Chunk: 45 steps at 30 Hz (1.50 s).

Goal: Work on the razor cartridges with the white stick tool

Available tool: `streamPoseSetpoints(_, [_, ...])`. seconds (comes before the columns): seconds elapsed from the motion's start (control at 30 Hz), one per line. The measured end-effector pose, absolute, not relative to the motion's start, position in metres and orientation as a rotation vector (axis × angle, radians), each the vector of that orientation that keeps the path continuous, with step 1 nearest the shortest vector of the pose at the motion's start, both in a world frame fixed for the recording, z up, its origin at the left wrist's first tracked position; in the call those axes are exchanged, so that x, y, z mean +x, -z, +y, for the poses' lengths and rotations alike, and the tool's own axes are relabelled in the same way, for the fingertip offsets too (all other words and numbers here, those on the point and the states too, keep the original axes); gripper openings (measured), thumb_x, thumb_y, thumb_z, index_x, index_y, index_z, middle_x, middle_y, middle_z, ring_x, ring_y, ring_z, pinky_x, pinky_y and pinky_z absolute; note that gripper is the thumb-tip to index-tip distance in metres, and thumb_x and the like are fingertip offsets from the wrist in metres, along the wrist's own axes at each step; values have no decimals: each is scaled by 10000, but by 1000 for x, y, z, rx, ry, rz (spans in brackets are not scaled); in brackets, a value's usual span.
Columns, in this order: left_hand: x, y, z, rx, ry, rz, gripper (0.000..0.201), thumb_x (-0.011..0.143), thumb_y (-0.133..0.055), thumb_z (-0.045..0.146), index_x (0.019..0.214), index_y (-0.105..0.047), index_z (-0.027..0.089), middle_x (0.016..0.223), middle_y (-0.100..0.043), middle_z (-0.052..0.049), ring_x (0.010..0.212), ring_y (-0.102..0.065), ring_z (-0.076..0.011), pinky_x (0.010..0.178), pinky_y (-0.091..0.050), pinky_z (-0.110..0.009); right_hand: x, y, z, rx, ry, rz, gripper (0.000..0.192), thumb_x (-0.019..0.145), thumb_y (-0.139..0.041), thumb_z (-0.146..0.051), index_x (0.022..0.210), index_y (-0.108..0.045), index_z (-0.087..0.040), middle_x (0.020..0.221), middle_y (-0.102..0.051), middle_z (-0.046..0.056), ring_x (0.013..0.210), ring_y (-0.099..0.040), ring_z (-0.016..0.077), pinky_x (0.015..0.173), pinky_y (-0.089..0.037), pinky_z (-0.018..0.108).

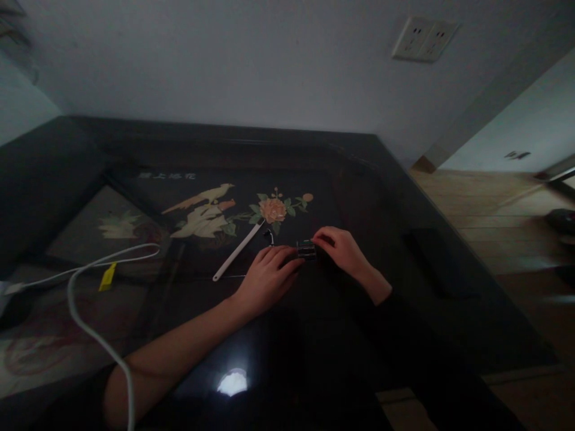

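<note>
My left hand (268, 276) and my right hand (342, 249) meet over a small dark object with a greenish top (306, 249) on the black glass table (431, 299). The fingertips of both hands pinch it from either side. What the object is stays unclear in the dim light. Just beyond it lies a small dark metal clip-like piece (269, 236). A long white flat stick (238, 251) lies slanted to the left of my left hand.
A white cable (85, 323) with a yellow tag (108, 277) loops over the table's left side. A bird-and-flower picture (224, 209) shows under the glass. A wall socket (424, 39) sits on the wall behind. Wooden floor (494, 209) lies right of the table.
</note>
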<state>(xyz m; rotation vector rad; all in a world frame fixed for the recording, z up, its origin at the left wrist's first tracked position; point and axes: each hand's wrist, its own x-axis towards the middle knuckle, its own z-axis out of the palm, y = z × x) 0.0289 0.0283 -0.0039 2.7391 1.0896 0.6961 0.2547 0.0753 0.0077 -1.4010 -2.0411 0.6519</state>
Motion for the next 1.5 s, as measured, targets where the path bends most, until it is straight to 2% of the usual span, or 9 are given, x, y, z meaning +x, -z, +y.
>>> streamPoseSetpoints(0.23, [29, 8, 29, 2775, -619, 1120, 409, 915, -586, 212, 1324, -577, 232, 1389, -581, -111, 1252, -542, -283, 1028, -445, -493, 251, -3, 70, -1469, -547, -2131, 115, 923, -561, -231, 854, -647, -201, 883, -677, 56, 843, -616, 201, 788, -430, 324])
streamPoseSetpoints(0.73, [28, 9, 29, 2766, -613, 1097, 382, 908, -573, 191, 1286, -618, 222, 1397, -581, -114, 1265, -540, -296, 1046, -430, -526, 241, 0, 61, -1505, -385, -2062, 57, 913, -584, -234, 916, -635, -209, 847, -632, 39, 753, -593, 182, 711, -437, 301])
streamPoseSetpoints(0.9, [28, 9, 29, 2785, -631, 1089, 369, 914, -562, 193, 1277, -626, 220, 1389, -586, -121, 1261, -541, -290, 1044, -431, -519, 239, -6, 54, -1486, -382, -2101, 77, 906, -589, -212, 875, -660, -213, 881, -644, 51, 795, -604, 191, 713, -455, 308])
streamPoseSetpoints(1.1, [27, 10, 29, 2789, -627, 1094, 378, 910, -570, 189, 1281, -621, 235, 1395, -582, -111, 1262, -541, -291, 1051, -418, -528, 233, -3, 51, -1492, -390, -2143, 52, 889, -618, -199, 871, -666, -209, 926, -649, 68, 919, -608, 227, 803, -474, 349])
streamPoseSetpoints(1.5, [28, 9, 28, 2789, -595, 1101, 376, 913, -561, 189, 1281, -616, 241, 1424, -556, -108, 1300, -499, -303, 1079, -368, -560, 232, -1, 54, -1501, -472, -2150, 44, 895, -598, -187, 879, -636, -204, 930, -622, 60, 870, -593, 200, 787, -474, 335])
